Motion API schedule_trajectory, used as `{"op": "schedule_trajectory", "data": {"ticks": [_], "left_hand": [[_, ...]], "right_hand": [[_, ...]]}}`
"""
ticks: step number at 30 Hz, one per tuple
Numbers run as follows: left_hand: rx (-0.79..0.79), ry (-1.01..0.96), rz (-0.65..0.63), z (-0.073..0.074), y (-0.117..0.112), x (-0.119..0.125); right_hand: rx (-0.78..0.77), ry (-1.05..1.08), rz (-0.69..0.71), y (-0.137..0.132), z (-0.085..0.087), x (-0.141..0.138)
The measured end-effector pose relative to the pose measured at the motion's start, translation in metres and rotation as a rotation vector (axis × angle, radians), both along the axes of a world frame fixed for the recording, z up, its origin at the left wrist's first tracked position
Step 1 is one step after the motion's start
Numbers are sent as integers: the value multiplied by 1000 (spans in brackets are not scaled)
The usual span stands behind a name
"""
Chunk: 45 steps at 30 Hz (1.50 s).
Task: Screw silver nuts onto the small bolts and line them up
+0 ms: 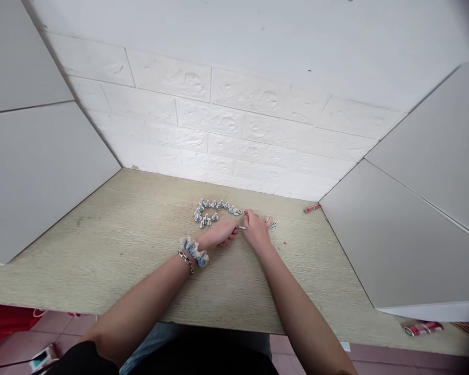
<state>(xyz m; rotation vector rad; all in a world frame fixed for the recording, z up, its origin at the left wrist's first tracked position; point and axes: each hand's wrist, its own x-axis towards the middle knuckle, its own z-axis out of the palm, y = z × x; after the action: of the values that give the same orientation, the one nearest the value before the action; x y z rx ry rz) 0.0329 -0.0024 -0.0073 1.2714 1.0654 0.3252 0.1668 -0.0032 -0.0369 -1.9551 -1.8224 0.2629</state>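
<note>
My left hand [224, 234] is closed around a bolt; its metal shank [241, 227] sticks out to the right, toward my other hand. Right beside it, my right hand [256, 229] has curled fingers, and whatever they pinch is hidden. Flat washers [237, 212] lie just past my right fingertips. Bolts standing on their heads [214, 203] form a curved row on the table beyond my left hand, with a few more bolts [206, 221] grouped inside the curve. To the right of my right hand is a small pile of nuts or washers [273, 225], partly covered by the fingers.
The wooden table [140, 234] ends at a white brick-pattern wall [203, 125]. White panels stand at the left [47, 182] and right [410, 234]. A red battery [311, 208] lies by the right panel, and another red cylinder [422, 328] near the front right edge.
</note>
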Motion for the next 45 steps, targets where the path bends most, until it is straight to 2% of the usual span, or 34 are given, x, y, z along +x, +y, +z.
{"op": "schedule_trajectory", "data": {"ticks": [6, 12, 19, 24, 30, 38, 45], "left_hand": [[23, 19, -123, -4, -2, 0], [-25, -11, -250, -6, -2, 1], [-26, -35, -293, -3, -3, 1], [-5, -53, -269, 2, -5, 0], [-17, -57, -217, 8, -7, 1], [-106, -277, -137, -2, 0, 1], [-131, -421, 103, -9, 8, 0]], "right_hand": [[6, -120, -33, -3, 6, 1], [16, -207, -76, 3, -3, 9], [-18, -243, -31, 6, -7, 12], [-14, -182, -2, 5, -2, 11], [-99, -51, -13, 5, -1, 9], [-128, 41, 25, 0, 0, 5], [-3, 268, 2, 1, 4, -5]]}}
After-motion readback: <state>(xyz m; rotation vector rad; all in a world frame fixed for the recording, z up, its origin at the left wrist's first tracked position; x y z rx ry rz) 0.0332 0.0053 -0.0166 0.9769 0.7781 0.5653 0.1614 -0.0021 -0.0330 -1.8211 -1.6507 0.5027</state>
